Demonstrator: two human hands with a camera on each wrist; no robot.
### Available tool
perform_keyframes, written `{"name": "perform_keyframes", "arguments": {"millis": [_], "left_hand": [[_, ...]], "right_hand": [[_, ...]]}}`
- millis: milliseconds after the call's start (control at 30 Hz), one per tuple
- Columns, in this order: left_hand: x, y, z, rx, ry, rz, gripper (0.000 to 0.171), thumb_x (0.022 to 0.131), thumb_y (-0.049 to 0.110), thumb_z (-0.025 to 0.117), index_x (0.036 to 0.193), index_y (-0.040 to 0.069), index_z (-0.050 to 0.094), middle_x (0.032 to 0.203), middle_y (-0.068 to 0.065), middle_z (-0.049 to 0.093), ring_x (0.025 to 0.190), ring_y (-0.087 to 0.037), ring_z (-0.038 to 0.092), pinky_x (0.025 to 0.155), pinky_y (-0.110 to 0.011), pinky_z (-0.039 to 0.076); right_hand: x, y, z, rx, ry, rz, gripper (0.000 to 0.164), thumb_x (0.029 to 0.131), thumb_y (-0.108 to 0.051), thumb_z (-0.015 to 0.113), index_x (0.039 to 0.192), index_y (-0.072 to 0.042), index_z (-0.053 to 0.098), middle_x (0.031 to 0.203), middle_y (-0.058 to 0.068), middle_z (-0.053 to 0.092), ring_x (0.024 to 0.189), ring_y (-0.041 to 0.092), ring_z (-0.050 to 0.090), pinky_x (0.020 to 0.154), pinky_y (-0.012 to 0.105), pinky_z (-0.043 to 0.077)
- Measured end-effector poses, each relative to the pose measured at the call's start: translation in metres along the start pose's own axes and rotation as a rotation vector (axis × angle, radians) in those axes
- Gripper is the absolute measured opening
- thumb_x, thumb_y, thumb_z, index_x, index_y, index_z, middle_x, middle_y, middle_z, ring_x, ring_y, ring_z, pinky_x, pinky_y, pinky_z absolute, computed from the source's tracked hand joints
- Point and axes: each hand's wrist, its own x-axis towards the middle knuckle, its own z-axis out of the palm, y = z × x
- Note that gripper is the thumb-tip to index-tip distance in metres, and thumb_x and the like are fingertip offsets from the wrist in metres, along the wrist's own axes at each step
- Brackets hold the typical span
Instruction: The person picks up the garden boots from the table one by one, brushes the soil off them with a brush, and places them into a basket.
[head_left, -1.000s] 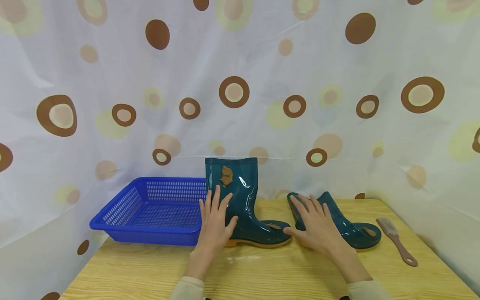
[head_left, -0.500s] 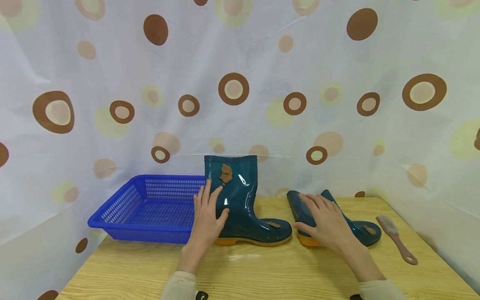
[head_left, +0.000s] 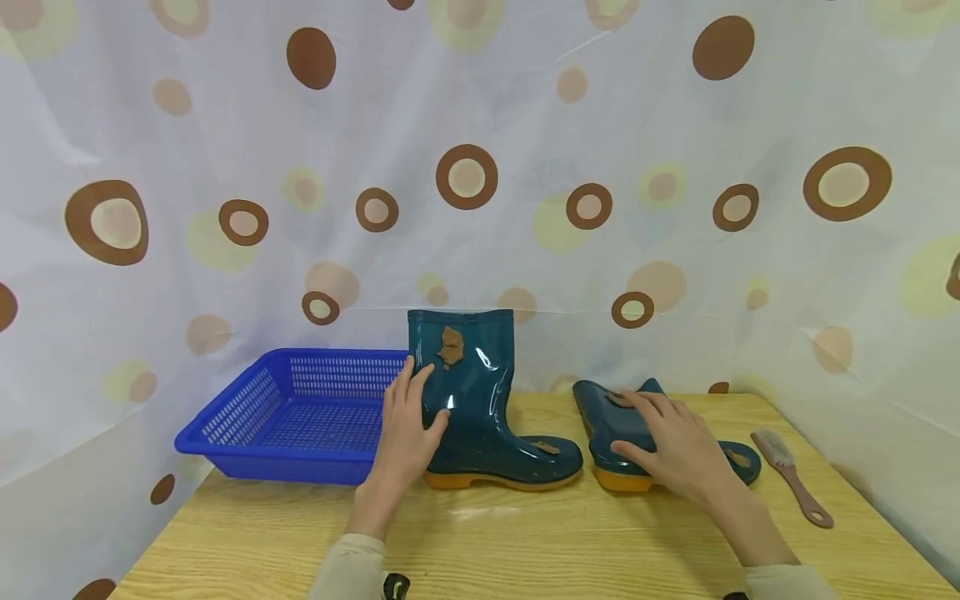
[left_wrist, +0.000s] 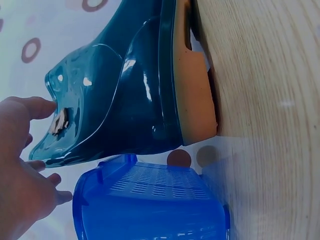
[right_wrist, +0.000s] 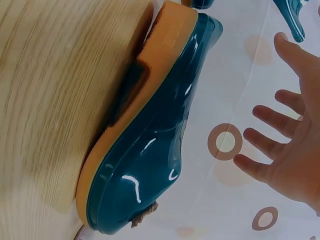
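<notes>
A dark teal rubber boot (head_left: pixel 480 408) with an orange sole stands upright at the middle of the table, a brown patch (head_left: pixel 452 347) on its shaft and another on its toe. Beside its shaft, on the left, is my left hand (head_left: pixel 403 442), fingers extended, gripping nothing. In the left wrist view that hand is close to the boot's (left_wrist: pixel 135 95) top; contact cannot be made out. Over the matching second boot (head_left: pixel 618 425), whose shaft sits lower and slants, spreads my right hand (head_left: pixel 678 446), partly hiding it. The right wrist view shows its fingers apart from that boot (right_wrist: pixel 145 155).
A blue plastic basket (head_left: pixel 277 454) stands left of the upright boot, extending past the table's left edge. At the right lies a brush (head_left: pixel 791 475) with a brownish handle. Behind the wooden table (head_left: pixel 525 542) hangs a patterned curtain (head_left: pixel 525 100).
My left hand has moved left, off the front of the upright boot's shaft. The right hand has shifted right, uncovering more of the second boot's shaft and heel. Both boots stay in place.
</notes>
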Motion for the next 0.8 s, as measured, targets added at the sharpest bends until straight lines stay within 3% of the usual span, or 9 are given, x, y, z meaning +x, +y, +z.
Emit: {"name": "perform_keyframes", "arguments": {"millis": [433, 600, 800], "left_hand": [[0.004, -0.004, -0.007, -0.043, 0.005, -0.036, 0.062, 0.096, 0.019, 0.065, 0.151, 0.018, 0.037, 0.165, -0.01, 0.019, 0.149, -0.035, 0.023, 0.117, -0.062, 0.026], [0.005, -0.006, -0.007, -0.08, -0.022, -0.056, 0.064, 0.096, 0.019, 0.064, 0.152, 0.018, 0.035, 0.165, -0.01, 0.017, 0.15, -0.037, 0.023, 0.117, -0.064, 0.025], [0.008, -0.009, -0.006, -0.091, -0.01, -0.069, 0.063, 0.097, 0.021, 0.064, 0.152, 0.017, 0.034, 0.165, -0.01, 0.018, 0.15, -0.037, 0.022, 0.118, -0.063, 0.023]], "right_hand": [[-0.008, 0.016, -0.01, -0.017, 0.01, 0.008, 0.073, 0.091, -0.05, 0.067, 0.146, -0.006, 0.046, 0.136, 0.026, 0.054, 0.119, 0.05, 0.052, 0.092, 0.067, 0.045], [-0.011, 0.025, -0.011, -0.046, 0.032, -0.001, 0.071, 0.09, -0.047, 0.069, 0.143, -0.006, 0.049, 0.132, 0.024, 0.057, 0.113, 0.048, 0.056, 0.087, 0.064, 0.048], [-0.014, 0.034, -0.014, -0.058, 0.007, 0.027, 0.069, 0.091, -0.046, 0.068, 0.144, -0.006, 0.047, 0.134, 0.026, 0.054, 0.114, 0.052, 0.053, 0.084, 0.067, 0.048]]}}
